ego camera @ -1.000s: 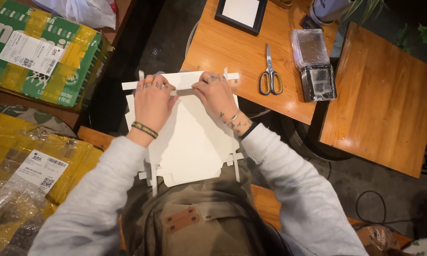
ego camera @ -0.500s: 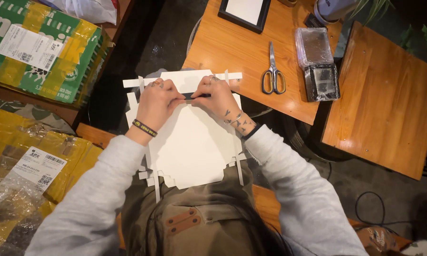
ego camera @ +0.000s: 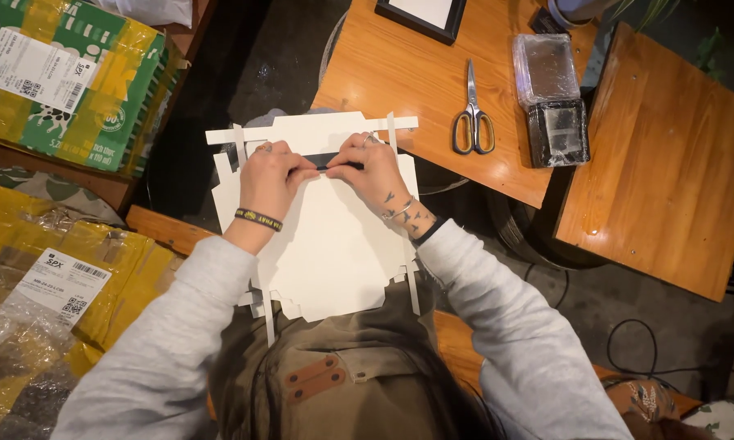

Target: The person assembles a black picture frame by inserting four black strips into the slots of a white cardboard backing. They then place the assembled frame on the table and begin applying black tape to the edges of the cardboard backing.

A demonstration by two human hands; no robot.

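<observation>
Now the left hand [ego camera: 271, 173] and right hand [ego camera: 375, 169] have drawn together, fingers pinched shut on a thin black strip [ego camera: 328, 161] pressed against the white card sheets [ego camera: 326, 236] (propped between lap and table [ego camera: 399, 73]); scissors [ego camera: 473, 114] lie untouched.

Both hands pinch a thin black strip [ego camera: 328, 161] over a stack of white card sheets [ego camera: 326, 236] on the person's lap: left hand [ego camera: 271, 175] at nine o'clock of the strip, right hand [ego camera: 372, 171] at three o'clock. On the wooden surface [ego camera: 399, 65], scissors [ego camera: 473, 114] lie at two o'clock of the hands, with a clear plastic box [ego camera: 550, 94] just beyond them.
</observation>
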